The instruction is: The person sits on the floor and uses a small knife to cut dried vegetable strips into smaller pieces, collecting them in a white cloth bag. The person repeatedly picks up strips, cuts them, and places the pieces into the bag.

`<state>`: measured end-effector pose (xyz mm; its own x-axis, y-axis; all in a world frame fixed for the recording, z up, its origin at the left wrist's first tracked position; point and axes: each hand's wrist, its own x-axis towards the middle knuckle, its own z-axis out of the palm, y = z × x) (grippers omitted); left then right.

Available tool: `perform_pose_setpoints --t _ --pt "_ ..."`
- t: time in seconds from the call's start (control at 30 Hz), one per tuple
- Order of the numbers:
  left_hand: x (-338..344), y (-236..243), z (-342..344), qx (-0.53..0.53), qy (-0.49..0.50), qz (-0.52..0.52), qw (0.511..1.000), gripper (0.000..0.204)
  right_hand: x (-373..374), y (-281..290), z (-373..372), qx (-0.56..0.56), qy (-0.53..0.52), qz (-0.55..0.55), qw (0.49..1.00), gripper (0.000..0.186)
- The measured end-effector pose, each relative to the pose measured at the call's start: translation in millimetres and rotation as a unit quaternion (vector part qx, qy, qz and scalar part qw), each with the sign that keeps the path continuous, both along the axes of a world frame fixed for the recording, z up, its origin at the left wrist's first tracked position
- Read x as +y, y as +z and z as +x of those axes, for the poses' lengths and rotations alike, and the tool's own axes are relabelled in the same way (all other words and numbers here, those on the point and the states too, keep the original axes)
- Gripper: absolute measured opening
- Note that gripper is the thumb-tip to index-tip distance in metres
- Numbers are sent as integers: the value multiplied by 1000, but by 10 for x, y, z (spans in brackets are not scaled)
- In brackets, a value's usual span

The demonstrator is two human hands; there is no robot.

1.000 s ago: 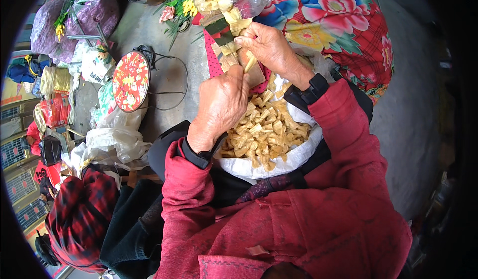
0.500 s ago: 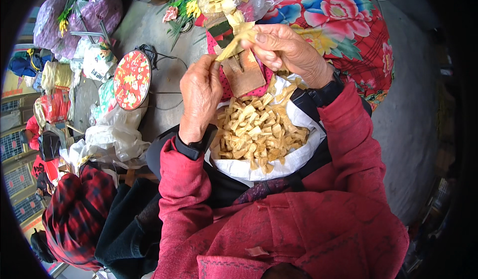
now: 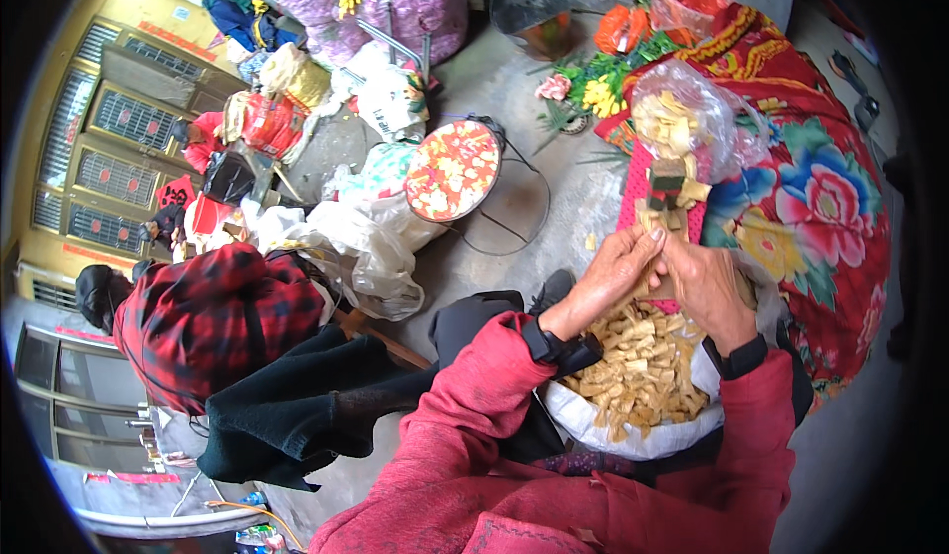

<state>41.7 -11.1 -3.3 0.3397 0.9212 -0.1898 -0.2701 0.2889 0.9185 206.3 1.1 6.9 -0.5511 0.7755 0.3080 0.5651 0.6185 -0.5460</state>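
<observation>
My left hand (image 3: 615, 269) and my right hand (image 3: 708, 292) meet in front of me, fingers pinched together. Between them is a pale yellow, husk-like strip (image 3: 656, 279), mostly hidden by the fingers. Just below, a white sack (image 3: 633, 443) in my lap holds a heap of small folded yellowish pieces (image 3: 638, 366). Beyond my fingertips, a dark block (image 3: 667, 174) and more pale strips rest over a pink dotted cloth (image 3: 641, 173). Farther off, a clear plastic bag (image 3: 730, 124) lies open with loose yellow strips (image 3: 664, 124) in it.
A red flowered bundle (image 3: 830, 208) lies along the right. Left of my hands stands a round floral-topped stool (image 3: 453, 169); white plastic bags (image 3: 346, 248) are near it. A person in a plaid jacket (image 3: 217, 307) is at the left, near a dark knitted garment (image 3: 277, 416).
The view has swung left, so my hands and the sack appear farther right and lower. My hands have come together; the strip stretched between them before is now mostly covered by fingers.
</observation>
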Motion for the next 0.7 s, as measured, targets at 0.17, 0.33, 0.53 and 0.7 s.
perform_pose_setpoints --t 0.17,0.33,0.53,0.7 --pt "29 -69 -72 -24 27 2 999 25 -13 -83 -31 163 44 -34 985 25" --pt "25 -58 -57 -59 15 -2 998 16 2 -133 -20 393 -47 -348 850 7" --pt "14 -133 -8 104 76 210 969 14 95 -208 31 440 -64 -404 799 16" --pt "-55 -182 9 170 91 209 959 9 123 -190 129 403 -18 -484 777 17"
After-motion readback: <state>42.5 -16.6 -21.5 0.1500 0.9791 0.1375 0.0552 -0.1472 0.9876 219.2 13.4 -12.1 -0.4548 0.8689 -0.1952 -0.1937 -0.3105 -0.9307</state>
